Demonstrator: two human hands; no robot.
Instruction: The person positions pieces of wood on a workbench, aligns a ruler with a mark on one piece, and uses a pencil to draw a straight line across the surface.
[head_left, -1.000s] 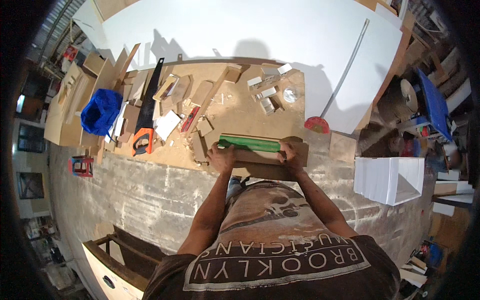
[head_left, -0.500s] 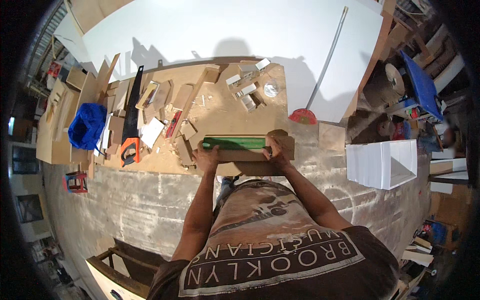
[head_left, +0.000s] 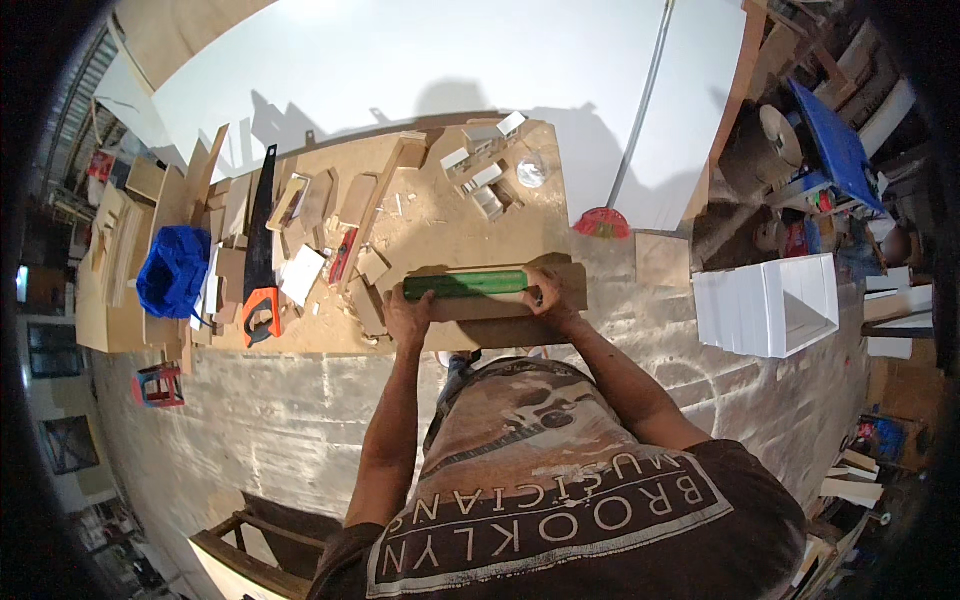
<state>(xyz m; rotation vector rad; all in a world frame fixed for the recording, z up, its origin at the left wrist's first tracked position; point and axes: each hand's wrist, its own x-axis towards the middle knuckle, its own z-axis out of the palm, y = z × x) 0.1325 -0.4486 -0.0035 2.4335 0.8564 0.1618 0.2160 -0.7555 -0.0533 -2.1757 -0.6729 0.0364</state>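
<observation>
A long green bar-shaped tool [head_left: 470, 286] lies crosswise on a brown wooden board [head_left: 485, 310] near the front edge of the workbench. My left hand [head_left: 408, 314] grips the bar's left end, thumb on the near side. Around its right end close the fingers of my right hand [head_left: 552, 296]. What the bar's underside looks like is hidden, so its exact kind does not show. Another flat brown piece [head_left: 500, 333] sticks out on the near side of the board.
Left on the bench [head_left: 470, 235] lie a handsaw with an orange handle [head_left: 262, 312], a blue bag [head_left: 173, 270] and wood offcuts. Small white-faced blocks [head_left: 487, 178] sit farther back. A red broom [head_left: 602, 223] leans beyond the right corner; a white cabinet [head_left: 765, 308] stands on the floor.
The green bar has tilted slightly, its right end now a little farther away than its left. Both hands keep their hold, and the whole view has shifted a little.
</observation>
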